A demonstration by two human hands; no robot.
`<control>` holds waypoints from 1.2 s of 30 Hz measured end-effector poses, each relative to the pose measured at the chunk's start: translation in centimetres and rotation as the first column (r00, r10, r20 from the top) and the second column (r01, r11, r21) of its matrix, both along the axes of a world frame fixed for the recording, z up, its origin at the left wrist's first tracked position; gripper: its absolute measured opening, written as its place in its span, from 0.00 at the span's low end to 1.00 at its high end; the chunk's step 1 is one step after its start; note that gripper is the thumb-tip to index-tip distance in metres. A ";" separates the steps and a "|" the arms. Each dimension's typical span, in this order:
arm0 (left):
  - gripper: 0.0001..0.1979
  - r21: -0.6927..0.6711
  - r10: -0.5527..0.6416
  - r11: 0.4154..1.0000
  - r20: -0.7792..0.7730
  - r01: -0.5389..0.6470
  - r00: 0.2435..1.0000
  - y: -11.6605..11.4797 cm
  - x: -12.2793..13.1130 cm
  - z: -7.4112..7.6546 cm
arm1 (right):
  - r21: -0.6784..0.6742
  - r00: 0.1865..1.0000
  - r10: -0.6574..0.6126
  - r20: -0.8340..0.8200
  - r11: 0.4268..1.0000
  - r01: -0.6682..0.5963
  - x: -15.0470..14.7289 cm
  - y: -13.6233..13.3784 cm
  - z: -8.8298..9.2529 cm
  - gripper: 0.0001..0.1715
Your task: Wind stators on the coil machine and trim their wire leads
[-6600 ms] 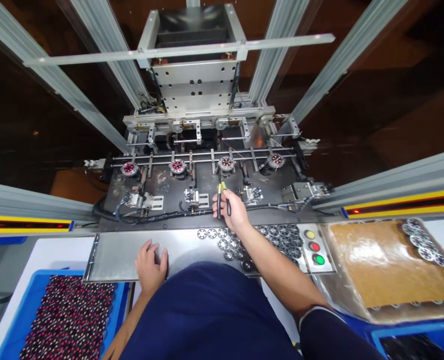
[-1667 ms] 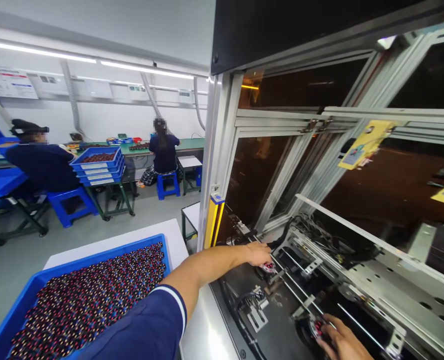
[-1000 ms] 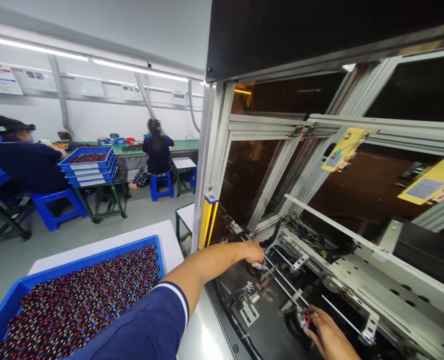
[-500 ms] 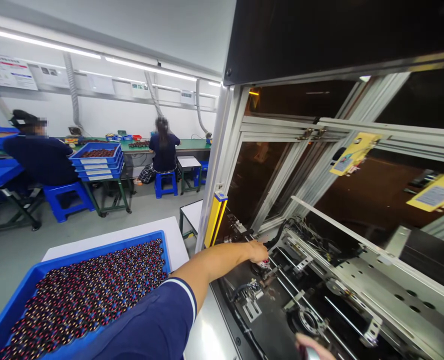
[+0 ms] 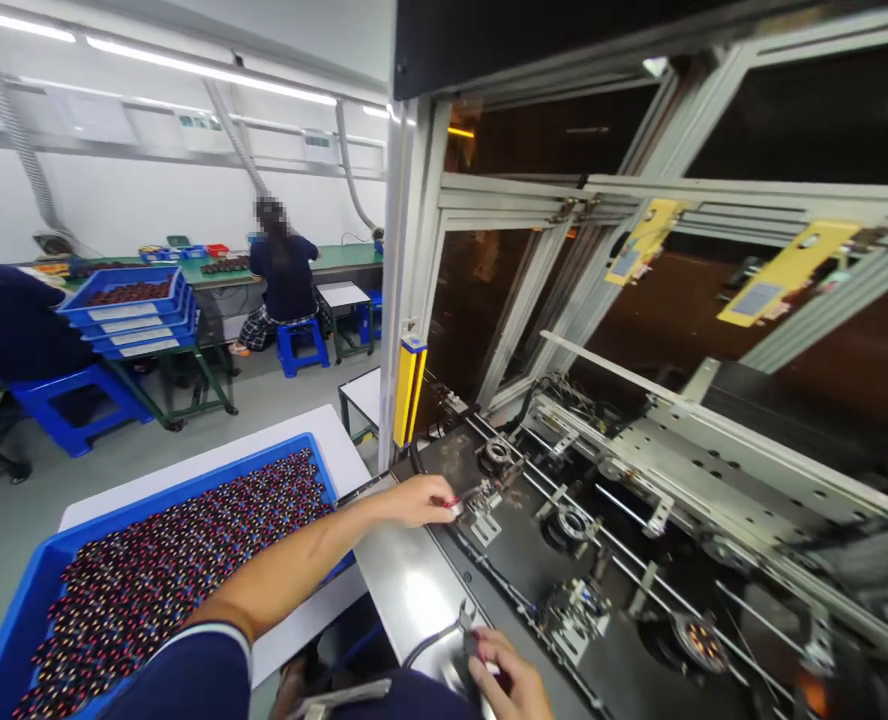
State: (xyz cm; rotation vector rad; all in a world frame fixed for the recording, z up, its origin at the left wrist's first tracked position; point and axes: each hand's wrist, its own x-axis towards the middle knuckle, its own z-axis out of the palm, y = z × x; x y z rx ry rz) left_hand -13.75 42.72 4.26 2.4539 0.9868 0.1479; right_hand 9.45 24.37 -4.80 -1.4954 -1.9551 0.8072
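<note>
Between 5 and 6 o'clock in view, your right hand (image 5: 510, 682), cropped below, pinches a red-edged part (image 5: 487, 650) mostly hidden in its grip, while at 6 o'clock your left hand (image 5: 418, 502) pinches a partly covered red-and-silver round part (image 5: 452, 507) near the smooth, reflective silver metal ledge (image 5: 406, 565).

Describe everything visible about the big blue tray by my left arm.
The blue tray, seemingly plastic, is rectangular with low walls. It lies flat on a white table, covered with small dark round parts flecked red and gold. The left forearm crosses in front of it; whether they touch is unclear.
</note>
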 end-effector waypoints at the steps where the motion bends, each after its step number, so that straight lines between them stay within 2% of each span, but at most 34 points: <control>1: 0.15 -0.028 0.024 0.999 -0.036 -0.025 0.999 -1.5 -1.2 -1.3 | 0.038 0.993 0.067 0.095 0.997 -0.071 -1.4 0.4 0.2 0.22; 3: 0.15 -0.057 0.095 0.993 -0.128 -0.103 0.987 -3.9 -2.7 -3.9 | 0.054 0.982 0.112 0.151 0.991 -0.121 -4.2 2.1 0.3 0.17; 6: 0.16 -0.031 0.193 0.978 -0.250 -0.207 0.949 -6.0 -3.3 -7.1 | 0.039 0.960 0.155 0.233 0.985 -0.169 -8.0 5.4 -0.5 0.11; 8: 0.17 0.009 0.221 0.973 -0.297 -0.229 0.929 -6.6 -3.1 -8.4 | 0.029 0.942 0.174 0.287 0.981 -0.190 -9.8 7.1 -1.3 0.12; 11: 0.17 0.068 0.208 0.978 -0.322 -0.197 0.924 -7.0 -2.9 -9.2 | 0.037 0.926 0.166 0.339 0.981 -0.189 -11.0 7.8 -1.4 0.16; 13: 0.15 0.104 0.179 0.983 -0.322 -0.154 0.930 -7.1 -3.0 -9.1 | 0.063 0.924 0.136 0.358 0.984 -0.169 -10.5 7.0 -0.5 0.15; 15: 0.12 0.143 0.146 0.984 -0.311 -0.106 0.939 -7.0 -3.3 -8.2 | 0.106 0.925 0.097 0.368 0.984 -0.145 -8.7 5.3 1.4 0.14; 17: 0.10 0.189 0.104 0.981 -0.280 -0.051 0.954 -6.6 -3.1 -6.4 | 0.158 0.925 0.046 0.376 0.981 -0.113 -5.1 2.7 3.9 0.16; 19: 0.11 0.234 0.033 0.972 -0.228 0.022 0.973 -6.0 -1.6 -3.5 | 0.200 0.918 -0.040 0.394 0.979 -0.043 0.3 -0.3 6.6 0.17; 21: 0.14 0.278 -0.071 0.953 -0.166 0.116 0.984 -5.0 1.6 -0.1 | 0.229 0.883 -0.193 0.428 0.968 0.100 7.0 -3.1 9.2 0.19; 23: 0.17 0.317 -0.192 0.922 -0.124 0.223 0.973 -4.0 6.9 3.0 | 0.240 0.810 -0.345 0.475 0.936 0.258 14.2 -5.3 11.0 0.21; 25: 0.18 0.333 -0.323 0.877 -0.127 0.347 0.938 -2.9 13.5 4.9 | 0.222 0.722 -0.447 0.528 0.893 0.391 20.8 -6.7 11.8 0.19; 26: 0.18 0.337 -0.383 0.849 -0.140 0.408 0.913 -2.4 17.0 5.2 | 0.199 0.685 -0.470 0.556 0.876 0.440 23.6 -7.2 11.9 0.17; 28: 0.20 0.332 -0.483 0.789 -0.183 0.516 0.856 -1.9 23.6 4.6 | 0.159 0.623 -0.497 0.604 0.841 0.517 27.8 -7.8 11.2 0.16; 31: 0.23 0.309 -0.567 0.721 -0.250 0.620 0.785 -2.3 30.7 1.9 | 0.112 0.570 -0.504 0.649 0.804 0.583 31.1 -8.5 9.4 0.15; 33: 0.22 0.296 -0.597 0.689 -0.286 0.661 0.750 -2.9 33.4 0.1 | 0.085 0.560 -0.493 0.666 0.796 0.600 32.1 -8.6 8.0 0.15; 36: 0.19 0.287 -0.621 0.654 -0.324 0.699 0.714 -3.5 35.1 -1.6 | 0.049 0.560 -0.472 0.681 0.793 0.608 33.0 -8.5 6.3 0.16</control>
